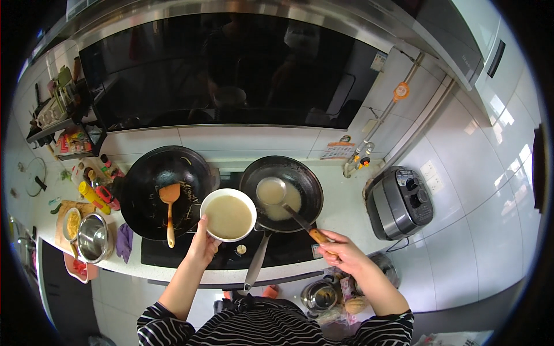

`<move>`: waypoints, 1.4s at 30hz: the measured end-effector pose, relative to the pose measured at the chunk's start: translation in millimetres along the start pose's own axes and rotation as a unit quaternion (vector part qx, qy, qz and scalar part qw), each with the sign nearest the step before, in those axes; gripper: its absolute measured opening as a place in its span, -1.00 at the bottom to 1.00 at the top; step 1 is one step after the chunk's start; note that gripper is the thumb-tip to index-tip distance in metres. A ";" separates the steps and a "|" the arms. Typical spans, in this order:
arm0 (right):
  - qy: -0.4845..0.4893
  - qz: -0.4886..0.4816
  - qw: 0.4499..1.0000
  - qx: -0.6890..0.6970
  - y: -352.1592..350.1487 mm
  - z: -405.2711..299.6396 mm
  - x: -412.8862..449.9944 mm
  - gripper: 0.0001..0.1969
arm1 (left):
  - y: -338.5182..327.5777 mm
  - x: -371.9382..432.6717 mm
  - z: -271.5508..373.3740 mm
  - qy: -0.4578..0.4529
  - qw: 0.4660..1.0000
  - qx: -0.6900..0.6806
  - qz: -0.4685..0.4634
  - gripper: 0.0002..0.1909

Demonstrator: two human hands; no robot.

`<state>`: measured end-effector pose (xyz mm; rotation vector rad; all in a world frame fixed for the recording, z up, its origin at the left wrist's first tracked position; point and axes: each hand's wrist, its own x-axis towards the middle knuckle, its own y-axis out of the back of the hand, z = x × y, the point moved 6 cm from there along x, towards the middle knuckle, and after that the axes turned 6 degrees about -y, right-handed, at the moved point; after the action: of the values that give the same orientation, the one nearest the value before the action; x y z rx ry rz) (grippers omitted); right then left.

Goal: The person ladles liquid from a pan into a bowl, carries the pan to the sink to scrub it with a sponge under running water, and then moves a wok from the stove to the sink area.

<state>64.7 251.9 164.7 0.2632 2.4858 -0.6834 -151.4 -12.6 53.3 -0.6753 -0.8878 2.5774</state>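
Note:
My left hand (204, 245) grips the rim and side of a white bowl (228, 215) full of cloudy, pale liquid, held above the stove's front. In my right hand (339, 248) is the wooden handle of a metal ladle (272, 190). The ladle's round head rests in the right-hand frying pan (312, 184), which holds a pool of the same pale liquid. To the left, a large black wok (143, 186) has brownish scraps inside and an orange-brown spatula (169, 194) with a light handle lying in it.
The pan's long handle (257, 261) juts past the black cooktop (160, 255). Left stand sauce bottles (93, 197), a steel bowl (94, 238), a cutting board (60, 225) and a purple cloth (124, 243). At right is a grey pressure cooker (398, 203); pots (319, 296) stand below the counter.

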 end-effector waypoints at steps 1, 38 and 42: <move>0.000 0.002 1.000 -0.001 -5.8 -7.6 -10.5 -0.53 | -3.6 1.2 -1.8 0.001 1.000 -0.001 -0.001 -0.32; 0.266 0.342 0.731 -0.527 73.9 9.7 52.4 -0.47 | -15.7 3.2 -10.3 -0.010 1.000 -0.009 -0.001 -0.35; 0.216 0.378 0.721 -0.539 88.8 22.7 69.8 -0.42 | 3.3 -8.8 -0.2 -0.015 1.000 -0.003 0.016 -0.33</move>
<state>45.0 318.7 72.9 0.9450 2.3737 1.2640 -144.5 -18.9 53.9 -0.6592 -0.9013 2.6198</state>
